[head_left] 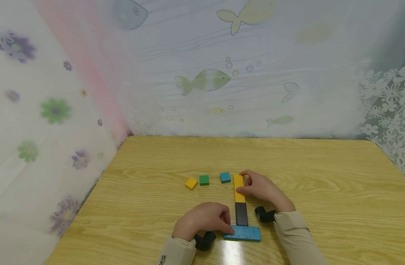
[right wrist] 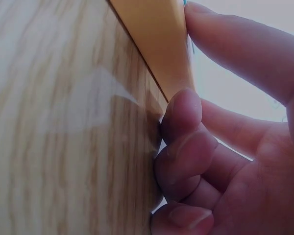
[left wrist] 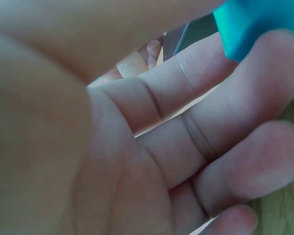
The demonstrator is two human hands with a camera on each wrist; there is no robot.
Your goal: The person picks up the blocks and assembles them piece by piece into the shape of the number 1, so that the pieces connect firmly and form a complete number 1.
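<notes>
My left hand (head_left: 205, 219) pinches the left end of a long blue block (head_left: 247, 233) lying crosswise near the front of the table. In the left wrist view, the blue block (left wrist: 257, 29) shows at the fingertips. A black block (head_left: 241, 214) extends away from the blue one, its near end against it. Beyond the black block, in line with it, lies a long yellow block (head_left: 239, 197). My right hand (head_left: 262, 189) holds this yellow block between thumb and index finger. In the right wrist view the yellow block (right wrist: 157, 39) runs along the wood, with the other fingers curled beside it.
Left of the yellow block's far end sit three small square blocks: a blue one (head_left: 225, 177), a green one (head_left: 204, 180) and a yellow one (head_left: 191, 183). They rest on the wooden table (head_left: 139, 206). A patterned curtain (head_left: 202, 121) hangs behind it.
</notes>
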